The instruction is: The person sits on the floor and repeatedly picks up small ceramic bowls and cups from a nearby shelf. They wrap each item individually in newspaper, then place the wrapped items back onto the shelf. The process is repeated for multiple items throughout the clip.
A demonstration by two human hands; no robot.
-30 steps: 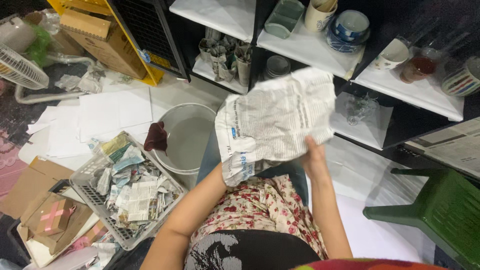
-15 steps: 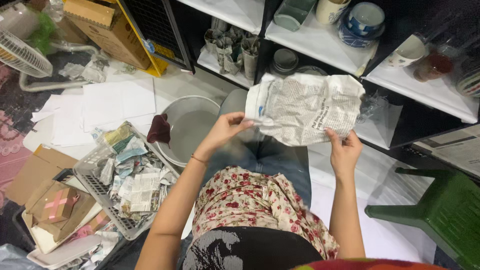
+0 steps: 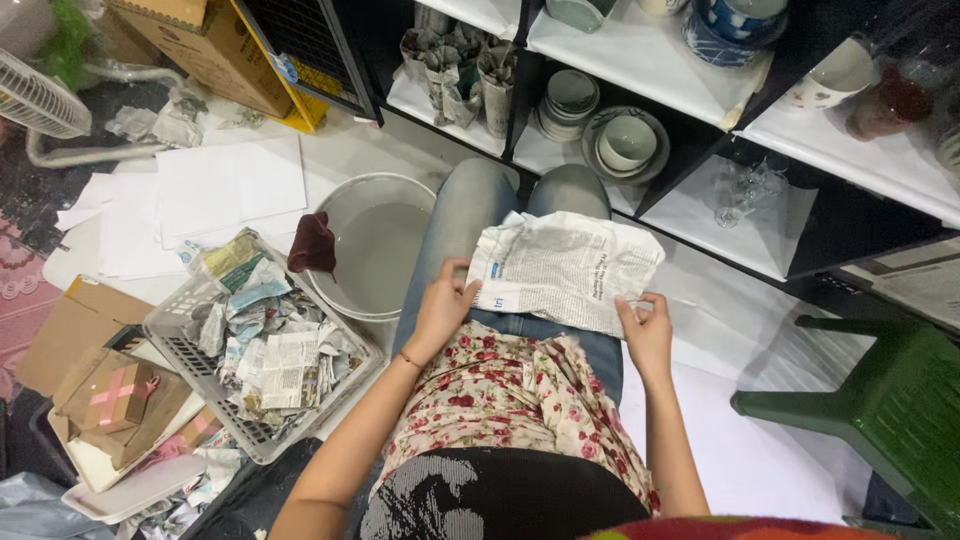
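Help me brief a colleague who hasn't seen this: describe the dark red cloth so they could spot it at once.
Start at the round grey basin on the floor, left of the seated person's knees. The dark red cloth hangs over its left rim, next to the grey basket of crumpled newspaper. It is the only dark, soft item there; everything around it is pale paper or plastic.

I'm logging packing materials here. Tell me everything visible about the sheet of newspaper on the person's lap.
The newspaper sheet is one crumpled, creased page of thin greyish-white paper with dense black print and a small blue patch near its left edge. It lies spread fairly flat across the person's jeans-clad thighs, edges uneven and wrinkled. The left hand presses its lower left corner, and the right hand pinches its lower right edge. Nothing else touches it.
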